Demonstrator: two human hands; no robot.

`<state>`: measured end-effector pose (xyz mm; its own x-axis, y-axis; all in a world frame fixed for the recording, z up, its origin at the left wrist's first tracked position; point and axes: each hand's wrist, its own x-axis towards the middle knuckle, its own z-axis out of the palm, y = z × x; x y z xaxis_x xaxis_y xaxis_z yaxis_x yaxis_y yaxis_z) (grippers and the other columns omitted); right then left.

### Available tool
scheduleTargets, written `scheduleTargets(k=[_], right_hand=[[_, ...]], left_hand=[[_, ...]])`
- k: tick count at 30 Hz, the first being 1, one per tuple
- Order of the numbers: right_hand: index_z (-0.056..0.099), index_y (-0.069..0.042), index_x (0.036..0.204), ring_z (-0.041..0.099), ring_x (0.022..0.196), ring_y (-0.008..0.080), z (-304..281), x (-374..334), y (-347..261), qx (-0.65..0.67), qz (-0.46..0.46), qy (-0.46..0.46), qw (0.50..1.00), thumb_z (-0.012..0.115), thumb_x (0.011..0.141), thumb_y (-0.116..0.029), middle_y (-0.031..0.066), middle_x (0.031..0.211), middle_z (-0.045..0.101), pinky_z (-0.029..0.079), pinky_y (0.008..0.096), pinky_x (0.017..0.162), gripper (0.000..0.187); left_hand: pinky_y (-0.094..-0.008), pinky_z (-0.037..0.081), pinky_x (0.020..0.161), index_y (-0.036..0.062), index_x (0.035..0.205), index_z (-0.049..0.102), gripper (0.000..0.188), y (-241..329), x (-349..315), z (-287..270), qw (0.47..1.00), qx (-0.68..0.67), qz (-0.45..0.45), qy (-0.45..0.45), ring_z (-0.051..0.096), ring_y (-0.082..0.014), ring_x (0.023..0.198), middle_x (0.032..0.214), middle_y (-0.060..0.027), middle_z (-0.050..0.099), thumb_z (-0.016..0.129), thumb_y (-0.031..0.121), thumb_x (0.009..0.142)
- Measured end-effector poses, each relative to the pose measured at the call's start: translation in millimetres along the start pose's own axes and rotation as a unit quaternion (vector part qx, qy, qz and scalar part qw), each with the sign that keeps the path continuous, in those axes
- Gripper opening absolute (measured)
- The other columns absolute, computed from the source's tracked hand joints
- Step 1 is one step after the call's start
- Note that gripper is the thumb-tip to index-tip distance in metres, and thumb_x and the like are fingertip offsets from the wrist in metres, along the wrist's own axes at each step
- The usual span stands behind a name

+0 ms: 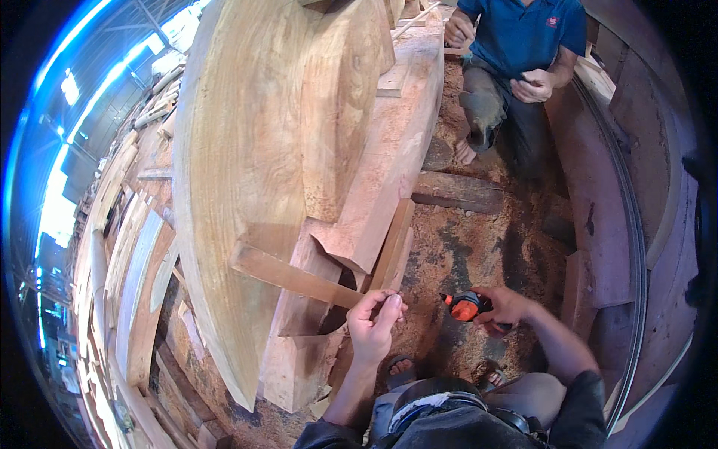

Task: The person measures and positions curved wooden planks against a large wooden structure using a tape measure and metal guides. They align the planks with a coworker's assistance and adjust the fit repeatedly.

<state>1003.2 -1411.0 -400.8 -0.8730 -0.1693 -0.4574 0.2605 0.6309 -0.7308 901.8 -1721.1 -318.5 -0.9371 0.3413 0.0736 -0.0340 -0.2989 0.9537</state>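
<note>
My right hand [502, 307] grips an orange and black cordless drill [465, 306], held above the sawdust-covered ground with its nose pointing left. My left hand [374, 322] is closed, thumb pressed against the fingertips; whatever it pinches is too small to make out. A flat wooden strip [295, 278] runs from the large pale timber piece to just behind my left fingers. Whether the hand touches the strip cannot be seen. The large curved timber piece [247, 150] rises left of my hands, set against a long thick beam [396, 142].
A co-worker in a blue shirt [516, 30] squats at the far right, hands raised. Wooden blocks [460, 191] lie across the sawdust between us. A curved wooden wall [591, 202] bounds the right side. Stacked planks [142, 292] fill the left.
</note>
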Motion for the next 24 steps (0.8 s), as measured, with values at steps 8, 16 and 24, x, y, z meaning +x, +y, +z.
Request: scheduleTargets(k=[8,16,24], right_hand=[[0.064,-0.007,0.126,0.074,0.096,0.027,-46,92,7,-0.198,0.059,-0.233,0.95,0.092,0.072,-0.024,0.0132,0.106,0.077,0.057,0.0422,0.083,0.064],[0.066,-0.006,0.122,0.072,0.096,0.0257,33,120,46,-0.072,0.028,-0.327,0.942,0.095,0.069,-0.026,0.0149,0.104,0.075,0.056,0.0423,0.081,0.064],[0.063,-0.006,0.125,0.07,0.104,0.0309,81,148,60,-0.163,-0.137,-0.394,0.894,0.091,0.072,-0.019,0.0153,0.109,0.074,0.055,0.0435,0.085,0.061]], left_hand=[[-0.0249,0.051,0.067,-0.0034,0.105,0.066,0.012,17,20,-21,0.997,-0.07,0.016,-0.024,0.062,-0.0092,0.072,0.089,-0.0093,0.071,0.064,0.008,0.101],[-0.0228,0.053,0.07,-0.0021,0.104,0.067,0.013,3,8,-29,0.999,0.03,-0.04,0.018,0.063,-0.007,0.076,0.088,-0.0042,0.069,0.064,0.01,0.103],[-0.0233,0.05,0.07,-0.0022,0.106,0.067,0.014,-7,-15,-22,0.99,0.105,-0.079,0.05,0.062,-0.0068,0.08,0.085,-0.0014,0.067,0.063,0.012,0.103]])
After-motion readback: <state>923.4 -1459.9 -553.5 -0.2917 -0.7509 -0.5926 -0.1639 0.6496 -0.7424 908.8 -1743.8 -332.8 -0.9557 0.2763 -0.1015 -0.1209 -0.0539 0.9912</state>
